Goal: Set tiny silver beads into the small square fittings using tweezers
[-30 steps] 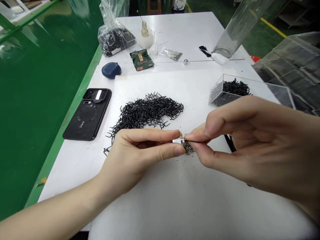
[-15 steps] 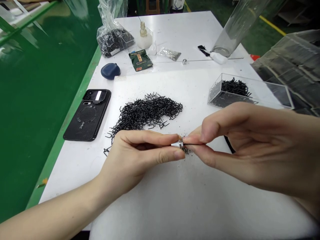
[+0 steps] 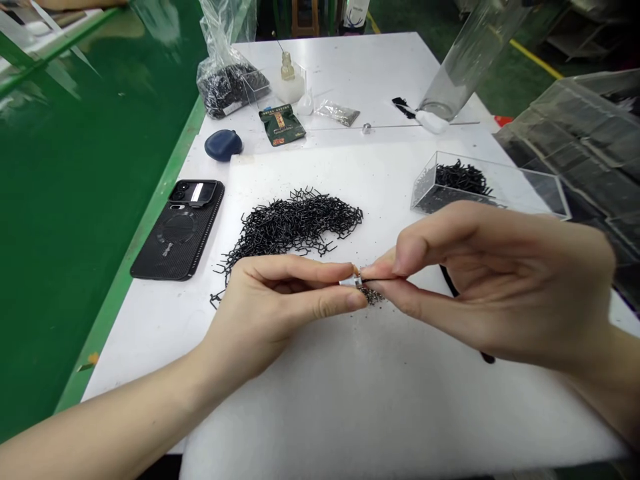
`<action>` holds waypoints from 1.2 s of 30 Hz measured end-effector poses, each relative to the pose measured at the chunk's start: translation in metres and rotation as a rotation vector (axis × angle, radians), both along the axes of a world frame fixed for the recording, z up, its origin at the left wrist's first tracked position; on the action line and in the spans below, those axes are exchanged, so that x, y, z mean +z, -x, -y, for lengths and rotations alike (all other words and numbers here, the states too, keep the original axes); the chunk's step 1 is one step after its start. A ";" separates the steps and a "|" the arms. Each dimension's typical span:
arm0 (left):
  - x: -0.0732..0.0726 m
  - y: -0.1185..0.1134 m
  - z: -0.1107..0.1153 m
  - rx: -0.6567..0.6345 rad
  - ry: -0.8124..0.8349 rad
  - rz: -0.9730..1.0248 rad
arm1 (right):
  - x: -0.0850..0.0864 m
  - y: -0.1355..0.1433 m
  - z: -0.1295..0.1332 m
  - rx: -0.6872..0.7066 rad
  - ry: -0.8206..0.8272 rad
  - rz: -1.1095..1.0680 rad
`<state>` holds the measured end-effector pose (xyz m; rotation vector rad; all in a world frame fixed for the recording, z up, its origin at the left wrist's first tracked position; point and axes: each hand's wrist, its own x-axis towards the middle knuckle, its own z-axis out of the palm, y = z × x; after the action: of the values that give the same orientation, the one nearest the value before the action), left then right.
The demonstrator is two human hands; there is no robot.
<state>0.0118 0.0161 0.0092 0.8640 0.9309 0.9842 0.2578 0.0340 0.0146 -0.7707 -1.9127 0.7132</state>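
My left hand (image 3: 275,300) is closed, pinching a small silvery-white metal piece (image 3: 351,283) between thumb and forefinger. Facing it, my right hand (image 3: 490,287) pinches a thin black pin (image 3: 373,280), whose left end meets the metal piece; whether it sits inside cannot be made out. Just below the fingertips lies a little heap of tiny metal bits (image 3: 373,296) on the white mat (image 3: 400,413). Behind my left hand spreads a pile of bent black wire pieces (image 3: 295,223). A dark slender tool (image 3: 487,358) is mostly hidden under my right hand.
A black phone (image 3: 177,230) and a blue case (image 3: 223,145) lie at left. A clear box (image 3: 425,190) holding black pieces stands at right. Farther back are a green packet (image 3: 281,125), a bagged black heap (image 3: 227,90), a small bottle (image 3: 287,67) and a tall clear cylinder (image 3: 457,67).
The view has shifted slightly, and my right hand appears a little farther left and more of its wrist shows. Both hands keep their pinch on the same pieces.
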 end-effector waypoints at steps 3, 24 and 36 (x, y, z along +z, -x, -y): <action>-0.001 -0.001 0.000 -0.005 -0.003 0.032 | -0.002 -0.001 0.000 0.007 0.005 -0.010; -0.001 -0.004 0.001 -0.035 -0.020 0.110 | 0.000 0.003 -0.004 0.014 0.007 -0.044; 0.002 -0.004 0.004 0.018 -0.315 -0.124 | 0.005 -0.011 -0.025 -0.028 0.250 -0.208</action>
<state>0.0154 0.0118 0.0110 1.1944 0.9020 1.1209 0.2686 0.0590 0.0198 -0.8402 -1.6414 0.9882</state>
